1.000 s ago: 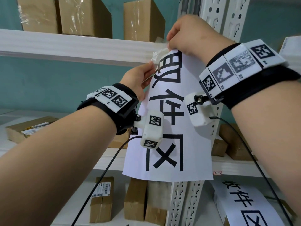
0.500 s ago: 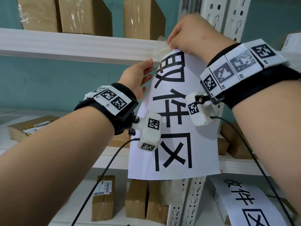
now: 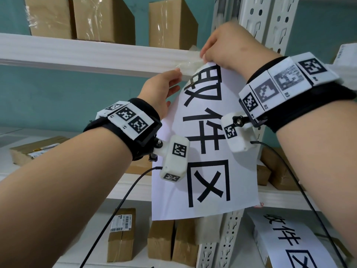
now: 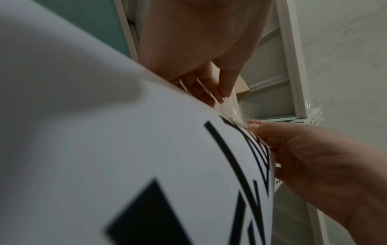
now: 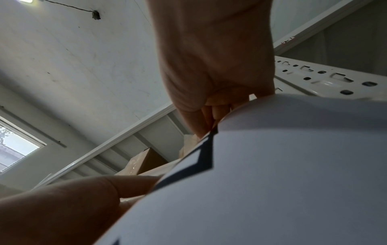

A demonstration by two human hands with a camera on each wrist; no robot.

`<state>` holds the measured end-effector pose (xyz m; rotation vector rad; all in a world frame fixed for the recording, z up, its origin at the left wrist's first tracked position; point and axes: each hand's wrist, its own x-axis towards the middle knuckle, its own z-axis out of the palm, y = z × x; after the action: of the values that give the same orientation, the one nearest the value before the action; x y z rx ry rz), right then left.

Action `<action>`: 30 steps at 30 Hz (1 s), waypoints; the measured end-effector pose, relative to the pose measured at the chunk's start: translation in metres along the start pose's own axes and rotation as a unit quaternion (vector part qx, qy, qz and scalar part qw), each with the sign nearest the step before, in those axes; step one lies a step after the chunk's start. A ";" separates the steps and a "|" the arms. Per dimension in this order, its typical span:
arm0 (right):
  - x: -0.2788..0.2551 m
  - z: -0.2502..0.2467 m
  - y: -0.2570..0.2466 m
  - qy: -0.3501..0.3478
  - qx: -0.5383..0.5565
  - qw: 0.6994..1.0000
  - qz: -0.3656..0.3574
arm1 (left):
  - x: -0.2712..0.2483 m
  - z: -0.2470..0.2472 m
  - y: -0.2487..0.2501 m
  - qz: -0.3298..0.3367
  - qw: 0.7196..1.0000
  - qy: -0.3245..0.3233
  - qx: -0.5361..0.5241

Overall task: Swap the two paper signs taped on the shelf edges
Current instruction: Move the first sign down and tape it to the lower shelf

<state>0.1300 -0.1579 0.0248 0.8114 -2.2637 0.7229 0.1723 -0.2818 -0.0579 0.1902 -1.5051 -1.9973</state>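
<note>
hanging from the upper shelf edge at about twelve o'clock in the head view, the paper sign with three large black characters drapes down past the middle shelf, its top fixed by a strip of clear tape that looks wrinkled and partly lifted. the sheet seems light and limp, bowing outward in both wrist views, so it should tear easily if pulled by its body; the safest hold is probably the top margin right at the tape, peeling slowly along the shelf edge so the tape does not rip the paper or fold onto itself. the right hand sits at the sign's top edge, at one o'clock, fingers curled and pinching the paper's upper border where tape meets shelf; the right wrist view shows its fingertips tucked over the sheet's rim. the left hand, at about eleven o'clock from the sign's centre, is loosely spread, its fingers mostly straight, the fingertips reaching to the loose end of the tape, and whether they actually grip it i cannot tell for sure; it appears to touch rather than pinch. the second paper sign lies low at five o'clock, tilted, beside the perforated upright. cardboard boxes stand on the shelves above and below.
</note>
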 end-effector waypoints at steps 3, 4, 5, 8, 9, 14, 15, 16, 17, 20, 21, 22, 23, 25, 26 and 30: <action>-0.003 0.000 0.001 -0.006 -0.003 1.000 -0.001 | -0.002 -0.002 -0.003 0.013 1.000 0.001 0.024; -0.004 0.000 0.002 -0.009 -0.003 1.000 -0.001 | -0.004 -0.002 -0.005 0.022 0.999 0.000 0.038; -0.005 0.001 0.002 -0.012 -0.003 1.000 0.001 | -0.005 -0.003 -0.007 0.034 0.998 -0.001 0.051; -0.008 0.001 0.003 -0.020 0.003 1.000 -0.002 | -0.008 -0.006 -0.011 0.086 0.993 0.005 0.075; -0.010 0.000 0.003 -0.026 0.006 1.000 -0.004 | -0.008 -0.008 -0.010 0.101 0.992 0.008 0.076; -0.015 0.006 0.004 -0.044 0.004 0.998 -0.033 | -0.013 -0.017 -0.001 0.153 0.982 0.027 0.110; -0.015 0.008 0.004 -0.044 0.001 0.998 -0.038 | -0.014 -0.018 0.001 0.164 0.979 0.030 0.117; -0.016 0.010 0.004 -0.046 0.001 0.998 -0.042 | -0.015 -0.019 0.003 0.174 0.977 0.030 0.123; -0.017 0.010 0.004 -0.049 0.005 0.998 -0.045 | -0.016 -0.019 0.004 0.182 0.974 0.029 0.129; -0.019 0.007 0.004 -0.052 0.021 0.997 -0.053 | -0.022 -0.019 0.008 0.201 0.970 0.016 0.138; -0.020 0.005 0.005 -0.049 0.022 0.997 -0.056 | -0.024 -0.018 0.009 0.206 0.967 0.015 0.147; -0.022 0.003 0.008 -0.049 0.023 0.997 -0.058 | -0.027 -0.016 0.010 0.213 0.964 0.017 0.158; -0.023 0.001 0.010 -0.051 0.024 0.997 -0.059 | -0.029 -0.014 0.011 0.220 0.960 0.022 0.170; -0.027 -0.003 0.017 -0.055 0.030 0.996 -0.060 | -0.032 -0.008 0.013 0.228 0.955 0.031 0.188; -0.030 -0.007 0.021 -0.056 0.035 0.996 -0.059 | -0.035 -0.004 0.012 0.228 0.954 0.031 0.190; -0.042 -0.023 0.043 -0.061 0.050 0.996 -0.048 | -0.046 0.020 0.006 0.225 0.952 0.031 0.205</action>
<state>0.1349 -0.0989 -0.0014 1.0291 -2.2923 0.7667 0.2020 -0.2409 -0.0571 0.0682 -1.7267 -1.3011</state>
